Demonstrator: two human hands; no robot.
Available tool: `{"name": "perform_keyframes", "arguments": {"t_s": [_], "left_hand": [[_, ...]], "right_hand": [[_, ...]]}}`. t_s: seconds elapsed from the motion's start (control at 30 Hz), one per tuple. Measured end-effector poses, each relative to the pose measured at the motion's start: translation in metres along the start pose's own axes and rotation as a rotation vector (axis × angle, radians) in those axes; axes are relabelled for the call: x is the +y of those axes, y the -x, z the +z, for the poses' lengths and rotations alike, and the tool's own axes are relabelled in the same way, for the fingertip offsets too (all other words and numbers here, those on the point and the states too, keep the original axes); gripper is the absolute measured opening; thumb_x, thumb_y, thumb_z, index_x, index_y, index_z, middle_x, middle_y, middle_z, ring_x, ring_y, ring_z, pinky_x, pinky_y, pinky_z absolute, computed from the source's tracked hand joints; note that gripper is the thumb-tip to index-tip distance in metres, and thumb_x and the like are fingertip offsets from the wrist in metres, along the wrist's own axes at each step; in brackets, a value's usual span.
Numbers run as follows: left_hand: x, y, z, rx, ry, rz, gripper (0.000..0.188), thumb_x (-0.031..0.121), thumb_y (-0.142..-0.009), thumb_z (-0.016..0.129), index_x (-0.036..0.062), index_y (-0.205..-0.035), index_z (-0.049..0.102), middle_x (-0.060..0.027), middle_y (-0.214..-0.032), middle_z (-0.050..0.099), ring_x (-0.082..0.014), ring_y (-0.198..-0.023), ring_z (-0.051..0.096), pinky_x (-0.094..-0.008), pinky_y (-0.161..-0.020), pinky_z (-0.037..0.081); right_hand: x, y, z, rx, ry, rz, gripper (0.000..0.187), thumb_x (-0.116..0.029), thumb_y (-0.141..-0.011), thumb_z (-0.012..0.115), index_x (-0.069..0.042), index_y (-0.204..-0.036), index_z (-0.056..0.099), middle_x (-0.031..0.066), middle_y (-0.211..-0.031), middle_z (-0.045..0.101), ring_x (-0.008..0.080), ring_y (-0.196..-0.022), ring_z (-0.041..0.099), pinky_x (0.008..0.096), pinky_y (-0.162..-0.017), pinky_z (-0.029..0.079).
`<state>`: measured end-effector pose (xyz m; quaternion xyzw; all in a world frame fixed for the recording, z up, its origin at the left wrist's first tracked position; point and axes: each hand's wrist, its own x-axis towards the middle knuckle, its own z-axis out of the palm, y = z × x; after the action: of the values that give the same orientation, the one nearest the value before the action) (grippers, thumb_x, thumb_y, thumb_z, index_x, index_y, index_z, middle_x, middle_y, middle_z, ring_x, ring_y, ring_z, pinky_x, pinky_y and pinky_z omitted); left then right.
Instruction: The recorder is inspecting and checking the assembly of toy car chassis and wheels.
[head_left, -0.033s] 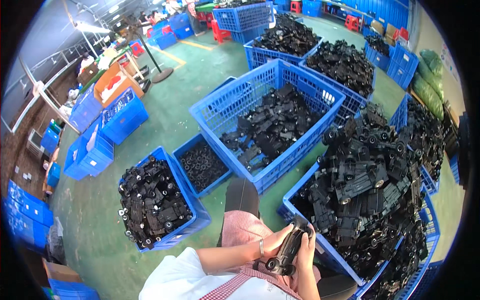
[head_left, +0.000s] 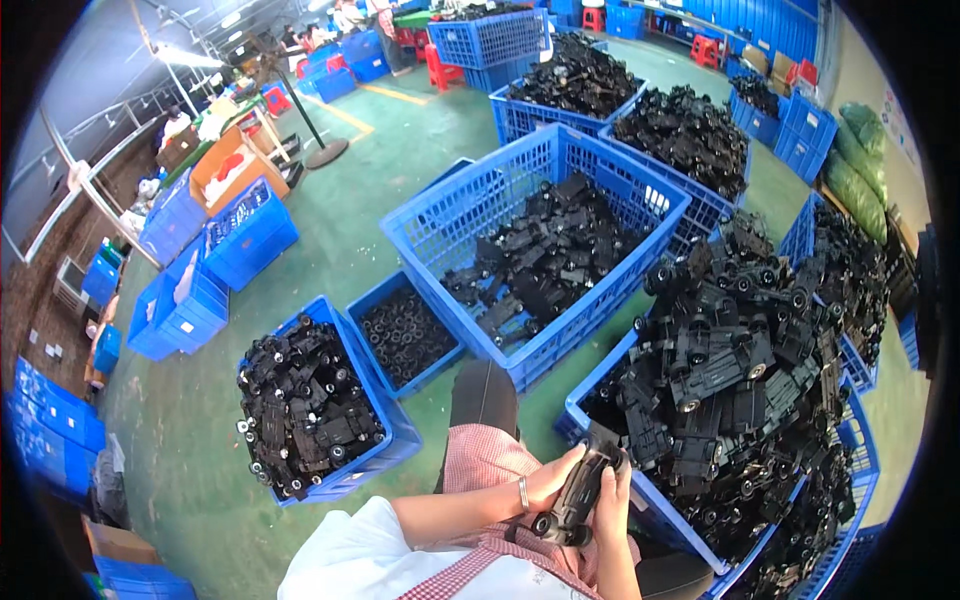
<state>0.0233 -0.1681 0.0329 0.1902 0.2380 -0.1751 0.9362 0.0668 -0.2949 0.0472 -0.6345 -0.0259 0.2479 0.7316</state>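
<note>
Above my lap I hold a black toy car chassis (head_left: 578, 497), tilted, with wheels showing at its lower end. My left hand (head_left: 550, 482), with a bracelet at the wrist, is closed on its left side. My right hand (head_left: 611, 505) wraps its right side, fingers near the upper end. Close by on the right, a blue crate (head_left: 640, 490) is heaped high with similar black chassis (head_left: 715, 375). The far fingers are partly hidden by the chassis.
A large blue crate (head_left: 420, 270) ahead is partly filled with chassis. To its left are a small bin (head_left: 425, 375) of black tyre-like rings and a blue bin (head_left: 402, 430) full of wheeled chassis. More crates stand behind; a pole stand (head_left: 325, 153) rises from the green floor.
</note>
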Motion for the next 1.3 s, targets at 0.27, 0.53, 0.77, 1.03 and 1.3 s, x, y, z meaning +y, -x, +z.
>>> {"name": "perform_keyframes", "arguments": {"t_s": [0.27,0.53,0.77,1.03,1.3], "left_hand": [[-0.009,-0.026,-0.003,-0.278,-0.124,0.116,0.058,0.051,-0.091,0.037,0.0041,-0.124,0.047,-0.0119,-0.117,0.055,-0.0183,-0.105,0.055,-0.0321,-0.088,0.047],[-0.021,-0.024,0.013,-0.071,-0.894,0.050,0.037,0.019,-0.095,0.044,0.0003,-0.126,0.043,-0.0201,-0.110,0.059,-0.0254,-0.100,0.060,-0.0319,-0.085,0.048],[-0.054,-0.022,-0.015,-0.034,-0.959,-0.188,0.032,0.015,-0.094,0.043,-0.0017,-0.121,0.046,-0.0208,-0.105,0.061,-0.0263,-0.093,0.062,-0.0307,-0.078,0.051],[-0.051,-0.009,-0.015,0.009,-0.962,-0.161,0.031,0.013,-0.094,0.042,-0.0043,-0.119,0.047,-0.0193,-0.103,0.062,-0.0229,-0.088,0.063,-0.0294,-0.076,0.051],[-0.058,-0.007,-0.012,-0.005,-0.943,-0.139,0.029,0.013,-0.092,0.043,-0.0030,-0.116,0.051,-0.0171,-0.100,0.063,-0.0204,-0.087,0.062,-0.0272,-0.076,0.050]], "right_hand": [[0.040,0.050,-0.047,-0.034,-0.022,0.228,0.023,-0.002,-0.081,0.053,0.001,-0.103,0.054,0.0055,-0.090,0.059,0.0146,-0.082,0.057,0.0288,-0.067,0.050],[-0.031,0.096,-0.089,0.552,-0.057,-0.042,0.034,-0.015,-0.089,0.052,-0.001,-0.119,0.043,0.0084,-0.107,0.053,0.0151,-0.092,0.053,0.0291,-0.066,0.052],[-0.013,0.173,-0.165,0.942,-0.252,0.097,0.019,-0.017,-0.088,0.049,-0.004,-0.102,0.048,0.0085,-0.083,0.060,0.0160,-0.055,0.057,0.0275,-0.044,0.049],[-0.114,0.124,-0.248,0.786,0.094,-0.025,0.063,-0.038,-0.088,0.054,-0.001,-0.132,0.029,0.0123,-0.105,0.059,0.0205,-0.089,0.060,0.0312,-0.060,0.053],[-0.063,0.041,-0.148,0.313,0.789,-0.345,0.033,-0.013,-0.081,0.056,0.000,-0.111,0.054,0.0136,-0.086,0.063,0.0277,-0.076,0.062,0.0340,-0.070,0.049]]}}
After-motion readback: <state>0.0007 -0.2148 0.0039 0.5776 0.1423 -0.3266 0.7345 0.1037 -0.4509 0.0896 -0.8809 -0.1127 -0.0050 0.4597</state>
